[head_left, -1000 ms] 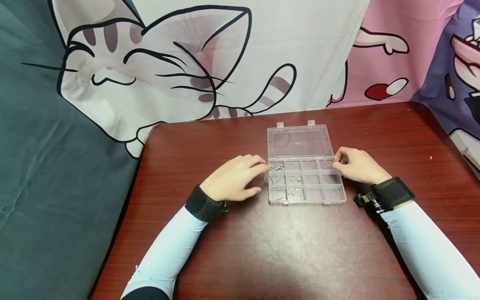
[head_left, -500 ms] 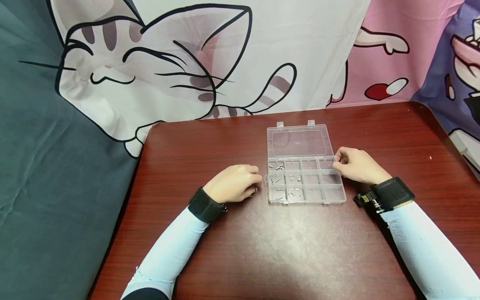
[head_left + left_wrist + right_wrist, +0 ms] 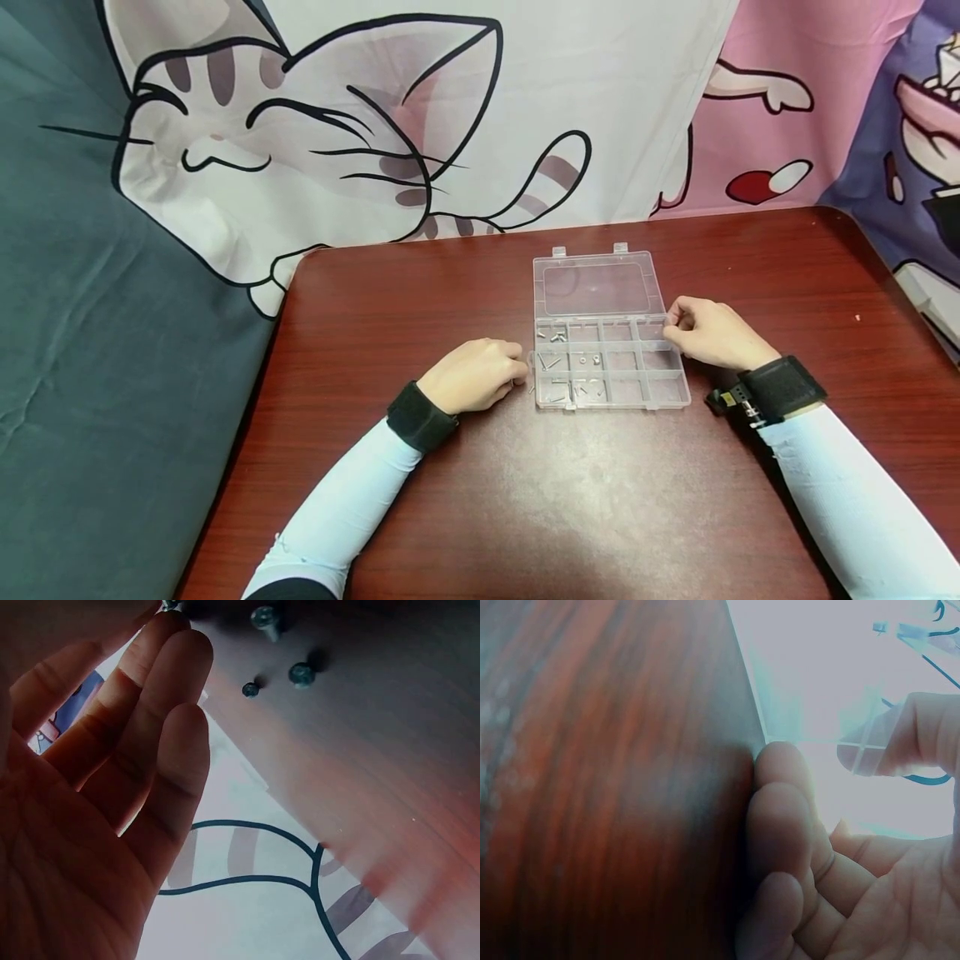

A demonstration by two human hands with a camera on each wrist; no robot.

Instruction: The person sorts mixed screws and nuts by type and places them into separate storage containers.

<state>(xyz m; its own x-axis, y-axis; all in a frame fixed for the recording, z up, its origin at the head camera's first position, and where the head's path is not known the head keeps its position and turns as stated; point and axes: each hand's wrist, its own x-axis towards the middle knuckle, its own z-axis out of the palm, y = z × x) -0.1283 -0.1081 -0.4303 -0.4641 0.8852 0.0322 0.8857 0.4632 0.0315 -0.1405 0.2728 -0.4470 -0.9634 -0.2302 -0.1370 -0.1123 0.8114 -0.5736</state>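
Observation:
A clear plastic compartment box (image 3: 612, 364) lies on the table with its lid (image 3: 600, 285) laid back. Small screws (image 3: 550, 363) sit in its left compartments, with nuts (image 3: 596, 360) beside them. My left hand (image 3: 474, 375) is just left of the box, low over the table, fingers curled down. In the left wrist view a small screw (image 3: 171, 604) shows at its fingertips, partly cut off by the frame; several loose screws (image 3: 301, 675) are close by on the tabletop. My right hand (image 3: 712, 333) grips the box's right edge, thumb inside the wall and fingers outside.
The reddish-brown wooden table (image 3: 585, 508) reaches back to a printed cat curtain (image 3: 360, 125). A pink curtain (image 3: 787, 125) hangs at the back right. The lid's latches (image 3: 620, 247) point toward the curtain.
My left hand has drawn back from the box's left edge and lowered toward the table, its fingers curling in from a more spread pose. The right hand has kept its grip on the box.

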